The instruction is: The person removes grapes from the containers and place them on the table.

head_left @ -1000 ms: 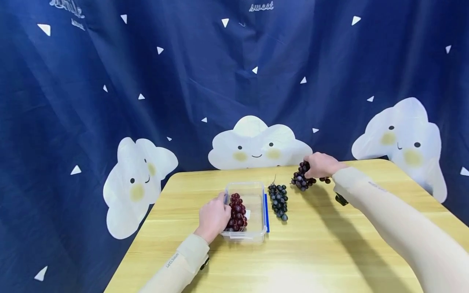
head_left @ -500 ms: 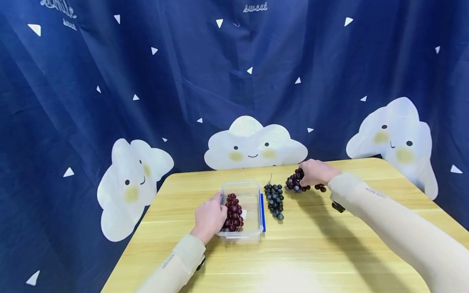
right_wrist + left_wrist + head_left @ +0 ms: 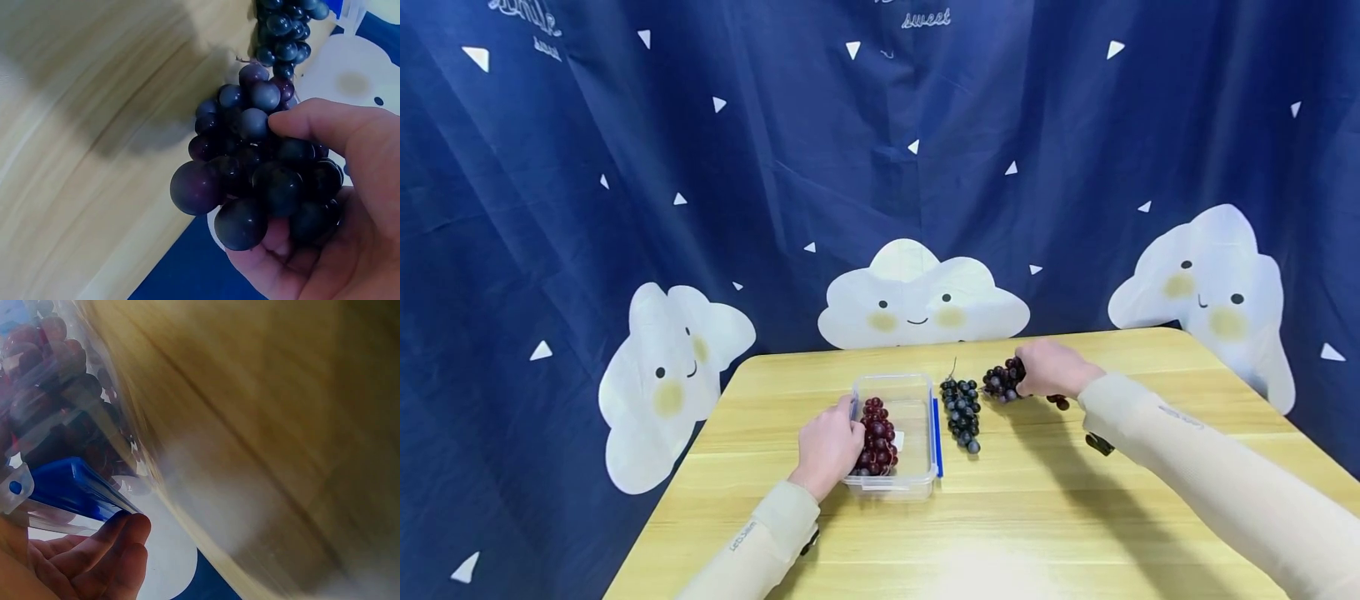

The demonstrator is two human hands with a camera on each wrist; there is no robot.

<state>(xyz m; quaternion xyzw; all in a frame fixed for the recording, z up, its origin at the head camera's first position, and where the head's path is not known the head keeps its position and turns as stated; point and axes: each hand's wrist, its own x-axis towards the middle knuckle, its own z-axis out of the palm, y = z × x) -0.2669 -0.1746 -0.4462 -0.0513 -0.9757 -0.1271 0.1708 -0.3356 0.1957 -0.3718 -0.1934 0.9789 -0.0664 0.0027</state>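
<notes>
My left hand [image 3: 830, 446] grips the left wall of a clear plastic box [image 3: 917, 481], its fingertips at a blue side latch [image 3: 78, 484]. Inside the box, along that wall, lies a bunch of red grapes [image 3: 877, 442]. My right hand [image 3: 1056, 368] holds a bunch of dark purple grapes [image 3: 1000, 382] low over the back of the table; whether it touches the wood I cannot tell. In the right wrist view the thumb and fingers clasp these purple grapes [image 3: 231, 169] from either side. Between box and right hand lies a blue-black grape bunch [image 3: 962, 417].
The light wooden table [image 3: 1037, 517] ends at the back against a navy curtain [image 3: 790, 150] with cloud prints. Another blue latch [image 3: 937, 437] hangs along the box's right side. A few dark grapes [image 3: 1058, 402] show under the right wrist.
My right hand has lowered the purple grapes towards the table, slightly nearer to me. My left hand keeps its hold on the box. The whole head view has shifted a little.
</notes>
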